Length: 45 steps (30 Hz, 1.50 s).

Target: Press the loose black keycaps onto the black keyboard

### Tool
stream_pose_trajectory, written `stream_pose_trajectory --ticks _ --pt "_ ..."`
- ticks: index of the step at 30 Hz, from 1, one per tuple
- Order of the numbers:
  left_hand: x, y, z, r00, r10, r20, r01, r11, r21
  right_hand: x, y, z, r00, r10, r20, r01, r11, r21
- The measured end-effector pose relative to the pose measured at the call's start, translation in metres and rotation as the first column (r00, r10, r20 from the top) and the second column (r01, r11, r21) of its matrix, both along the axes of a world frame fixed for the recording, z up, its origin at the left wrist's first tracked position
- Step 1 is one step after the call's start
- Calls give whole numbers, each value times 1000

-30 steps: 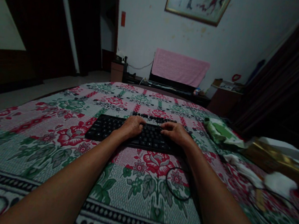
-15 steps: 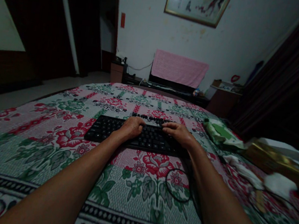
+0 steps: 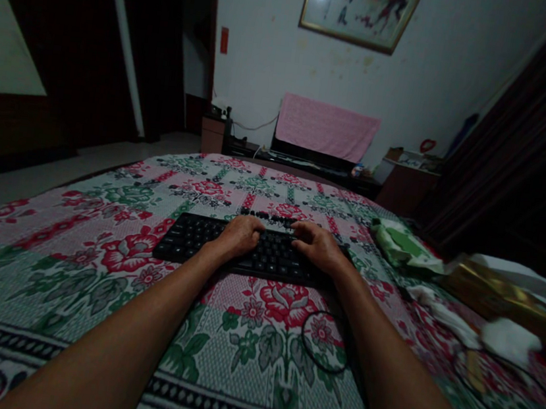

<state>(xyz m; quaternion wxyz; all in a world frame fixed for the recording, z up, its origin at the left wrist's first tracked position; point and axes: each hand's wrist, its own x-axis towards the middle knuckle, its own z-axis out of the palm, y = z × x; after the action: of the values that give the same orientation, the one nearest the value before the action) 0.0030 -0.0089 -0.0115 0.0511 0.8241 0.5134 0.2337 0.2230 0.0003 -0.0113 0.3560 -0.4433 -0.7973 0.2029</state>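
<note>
A black keyboard [image 3: 191, 240] lies on the flowered bedspread [image 3: 257, 335] in front of me, its keys towards me. My left hand [image 3: 241, 235] rests over its middle with the fingers curled in, and whatever they hold is hidden. Over the keyboard's other end is my right hand [image 3: 315, 244], thumb and forefinger apart, nothing visible between them. Just beyond the keyboard's far edge sits a row of small dark pieces [image 3: 266, 215], perhaps loose keycaps; they are too small to be sure. A thin black cable [image 3: 303, 341] loops on the cloth beside my right forearm.
On the right lie a green packet [image 3: 405, 244], a gold box [image 3: 496, 288] and crumpled white material [image 3: 510, 334]. Beyond the bed, a pink towel [image 3: 327, 126] hangs over a dark screen on a low cabinet. A dark curtain [image 3: 504, 140] hangs at right.
My right hand has shifted slightly left over the keyboard, and its thumb and forefinger have spread apart. My left hand has hardly moved.
</note>
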Motion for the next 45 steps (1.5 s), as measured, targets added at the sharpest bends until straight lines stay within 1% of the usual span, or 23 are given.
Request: stream_pose_trajectory --ticks 2,4,10,13,16,18,21,24,28,34,39,45 --pt "0 0 0 1000 6 2 -6 1000 -8 1 2 -2 999 6 34 -8 999 51" --pt "0 0 -1 1000 13 2 -13 1000 -11 3 3 -3 998 8 56 -12 997 76" --pt "0 1 -1 1000 2 -16 -2 1000 -4 3 0 -1 995 5 102 -14 996 86" --pt "0 1 -1 1000 -8 -17 8 1000 3 2 -1 -1 996 -3 94 -4 997 74" --pt "-1 1 -1 1000 -8 -12 8 1000 -4 2 1 -1 999 -9 34 8 1000 11" --pt "-1 2 -2 1000 -6 -11 6 1000 -4 4 2 0 998 -61 2 61 997 -57" --pt "-1 2 -3 1000 -2 -10 2 1000 3 7 2 3 988 -154 3 153 979 -138" --pt "-1 2 -3 1000 3 -3 -3 1000 2 7 -1 7 983 -181 19 182 968 -172" --pt "-1 1 -2 1000 2 -12 -2 1000 5 3 -4 8 987 -157 43 162 973 -162" --pt "0 1 -2 1000 -6 -16 6 1000 12 -2 -1 3 992 -88 87 92 995 -45" --pt "-1 2 -4 1000 7 14 -7 1000 -9 -2 -4 6 997 -36 61 42 995 -94" --pt "2 2 -4 999 -3 -42 4 1000 26 0 -7 12 994 7 108 3 996 -91"
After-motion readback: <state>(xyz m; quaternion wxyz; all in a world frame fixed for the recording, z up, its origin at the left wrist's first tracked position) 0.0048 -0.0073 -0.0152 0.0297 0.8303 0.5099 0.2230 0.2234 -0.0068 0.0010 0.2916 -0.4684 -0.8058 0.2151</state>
